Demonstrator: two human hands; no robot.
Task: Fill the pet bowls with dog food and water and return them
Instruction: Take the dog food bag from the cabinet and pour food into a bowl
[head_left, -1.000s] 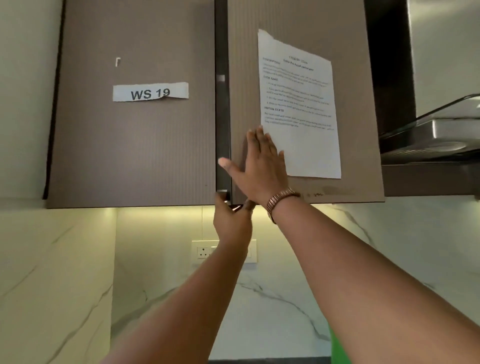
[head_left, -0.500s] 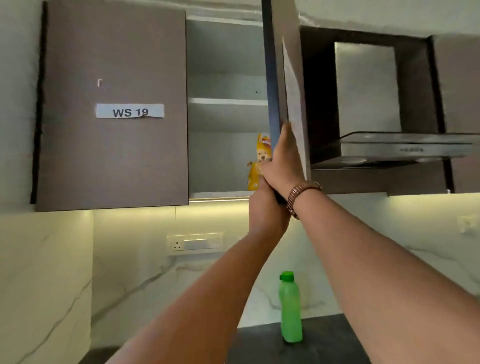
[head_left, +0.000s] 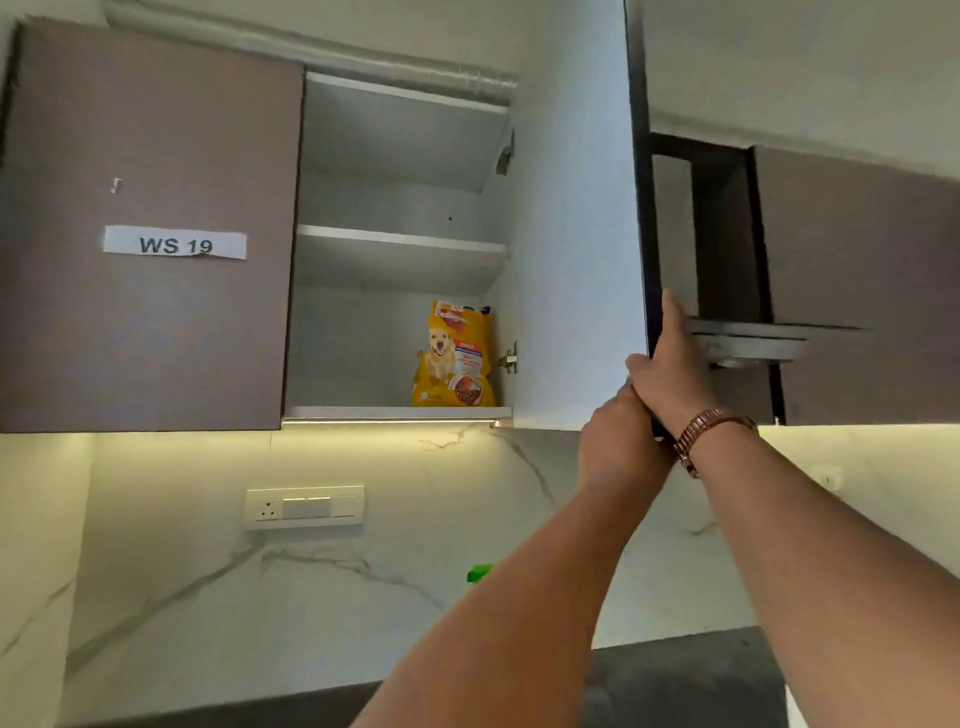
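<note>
While the cupboard door (head_left: 576, 234) stands wide open, the right hand (head_left: 670, 369) grips its lower edge, fingers wrapped round the dark rim. The left hand (head_left: 618, 447) is just under it, touching the right wrist; I cannot tell if it holds anything. The yellow dog food bag (head_left: 453, 356) stands upright on the bottom shelf (head_left: 363, 413), at the right side.

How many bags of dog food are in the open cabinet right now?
1. The dog food bag stands upright on the bottom shelf, at its right end beside the hinge. The shelf behind the closed left door is hidden.
</note>
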